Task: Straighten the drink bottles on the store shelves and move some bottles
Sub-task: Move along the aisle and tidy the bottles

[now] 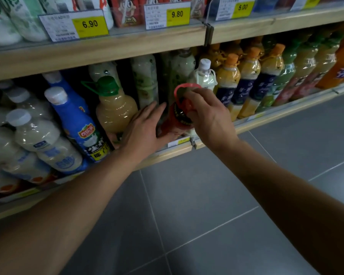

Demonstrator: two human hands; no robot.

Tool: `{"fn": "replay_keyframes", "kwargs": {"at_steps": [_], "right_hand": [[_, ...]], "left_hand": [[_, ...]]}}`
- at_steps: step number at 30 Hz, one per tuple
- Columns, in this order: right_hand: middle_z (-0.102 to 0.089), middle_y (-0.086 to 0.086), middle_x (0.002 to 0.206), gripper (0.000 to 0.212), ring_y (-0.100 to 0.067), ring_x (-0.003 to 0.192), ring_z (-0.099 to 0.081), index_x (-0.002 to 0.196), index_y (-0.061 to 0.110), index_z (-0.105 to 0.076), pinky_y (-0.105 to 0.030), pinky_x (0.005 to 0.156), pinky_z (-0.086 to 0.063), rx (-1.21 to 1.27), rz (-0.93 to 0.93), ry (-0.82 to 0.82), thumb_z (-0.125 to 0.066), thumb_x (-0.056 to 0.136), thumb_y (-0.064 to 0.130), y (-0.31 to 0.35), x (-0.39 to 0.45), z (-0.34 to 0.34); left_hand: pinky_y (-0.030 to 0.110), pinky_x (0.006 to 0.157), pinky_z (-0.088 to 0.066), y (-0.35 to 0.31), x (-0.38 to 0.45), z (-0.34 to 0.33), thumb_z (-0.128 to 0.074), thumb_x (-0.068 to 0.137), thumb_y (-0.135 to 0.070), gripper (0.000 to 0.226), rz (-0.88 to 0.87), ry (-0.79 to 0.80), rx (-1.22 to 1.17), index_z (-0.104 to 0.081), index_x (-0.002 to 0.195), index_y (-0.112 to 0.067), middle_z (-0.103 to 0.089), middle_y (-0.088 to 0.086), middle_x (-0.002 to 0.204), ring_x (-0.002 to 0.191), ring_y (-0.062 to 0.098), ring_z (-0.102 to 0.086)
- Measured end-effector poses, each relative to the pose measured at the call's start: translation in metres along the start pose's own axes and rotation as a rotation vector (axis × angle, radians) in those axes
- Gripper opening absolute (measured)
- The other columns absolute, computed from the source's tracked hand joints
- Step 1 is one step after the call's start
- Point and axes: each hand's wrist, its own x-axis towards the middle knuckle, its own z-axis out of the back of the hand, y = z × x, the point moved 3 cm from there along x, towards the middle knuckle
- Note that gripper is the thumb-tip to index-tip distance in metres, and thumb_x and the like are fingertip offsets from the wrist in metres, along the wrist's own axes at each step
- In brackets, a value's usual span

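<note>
- The red bottle with a pink carry-ring handle stands at the front edge of the lower shelf, in the gap between the green-capped juice jug and the white-capped pale bottle.
- The right hand is closed over the bottle's neck and cap, fingers wrapped just under the ring; the cap itself is hidden.
- The left hand lies flat and open against the bottle's left side, fingers together, steadying rather than gripping.
- The step looks like seating or turning this bottle so that it stands upright with its label forward.
- To do it well: steer from the top with the right hand, and let the left palm guide the body so the base slides without tipping.
- Keep the base behind the shelf's front rail; part of it appears close to the lip.
- Watch the jug on the left, which touches or nearly touches the left hand, and its green handle loop.
- The blue-labelled bottle further left leans; it probably needs straightening too.
</note>
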Motion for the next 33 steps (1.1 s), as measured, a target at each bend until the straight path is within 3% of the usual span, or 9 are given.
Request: {"fn": "replay_keyframes", "kwargs": {"at_steps": [3, 8, 11, 19, 26, 30, 33], "right_hand": [[-0.057, -0.014, 0.128, 0.042, -0.038, 0.104, -0.062, 0.127, 0.007, -0.060, -0.050, 0.073, -0.059, -0.003, -0.001, 0.014, -0.049, 0.089, 0.023, -0.008, -0.026, 0.002], [-0.061, -0.011, 0.123, 0.037, -0.033, 0.103, -0.063, 0.119, 0.006, -0.065, -0.045, 0.074, -0.059, 0.044, -0.062, -0.031, -0.072, 0.083, 0.011, -0.028, -0.078, 0.002], [-0.061, -0.010, 0.122, 0.038, -0.032, 0.100, -0.063, 0.119, 0.007, -0.065, -0.044, 0.073, -0.058, 0.061, -0.127, -0.031, -0.073, 0.082, 0.016, -0.039, -0.104, -0.001], [-0.058, -0.014, 0.113, 0.046, -0.030, 0.093, -0.059, 0.111, 0.004, -0.064, -0.047, 0.068, -0.055, 0.085, -0.309, 0.026, -0.081, 0.069, 0.000, -0.057, -0.142, -0.016], [-0.054, -0.010, 0.131, 0.055, -0.027, 0.111, -0.055, 0.132, 0.012, -0.055, -0.036, 0.089, -0.049, 0.154, -0.516, 0.092, -0.075, 0.080, 0.007, -0.068, -0.139, -0.028], [-0.066, -0.008, 0.117, 0.054, -0.027, 0.099, -0.065, 0.130, 0.012, -0.060, -0.042, 0.087, -0.054, 0.209, -0.537, 0.092, -0.076, 0.078, 0.007, -0.072, -0.141, -0.037], [-0.069, -0.006, 0.116, 0.056, -0.022, 0.099, -0.066, 0.130, 0.012, -0.062, -0.035, 0.090, -0.054, 0.245, -0.579, 0.054, -0.078, 0.076, 0.004, -0.078, -0.146, -0.039]], "left_hand": [[0.042, 0.116, -0.033, -0.014, 0.002, -0.018, -0.076, 0.069, -0.059, 0.103, -0.018, 0.056, -0.026, -0.025, 0.154, -0.032, -0.025, 0.000, 0.162, 0.145, 0.025, -0.031], [0.043, 0.116, -0.033, -0.035, 0.003, -0.053, -0.085, 0.059, -0.051, 0.119, -0.118, 0.098, -0.103, -0.017, 0.155, -0.035, -0.023, 0.001, 0.163, 0.146, 0.025, -0.031], [0.041, 0.116, -0.032, -0.044, -0.001, -0.071, -0.089, 0.060, -0.042, 0.118, -0.187, 0.138, -0.088, -0.022, 0.156, -0.031, -0.026, 0.000, 0.161, 0.145, 0.025, -0.030], [0.045, 0.113, -0.033, -0.046, -0.004, -0.101, -0.090, 0.059, -0.035, 0.104, -0.409, 0.107, -0.016, -0.040, 0.149, -0.020, -0.047, 0.004, 0.146, 0.137, 0.026, -0.039], [0.050, 0.109, -0.038, -0.049, -0.001, -0.112, -0.090, 0.059, -0.034, 0.101, -0.394, 0.069, 0.029, -0.043, 0.147, -0.022, -0.051, 0.003, 0.142, 0.135, 0.028, -0.040], [0.050, 0.108, -0.037, -0.044, -0.001, -0.118, -0.089, 0.061, -0.036, 0.101, -0.402, 0.073, 0.092, -0.040, 0.148, -0.025, -0.049, 0.004, 0.143, 0.136, 0.029, -0.038], [0.053, 0.113, -0.030, -0.043, 0.009, -0.122, -0.089, 0.060, -0.042, 0.109, -0.468, 0.138, 0.133, -0.032, 0.151, -0.028, -0.043, 0.006, 0.148, 0.140, 0.030, -0.034]]}}
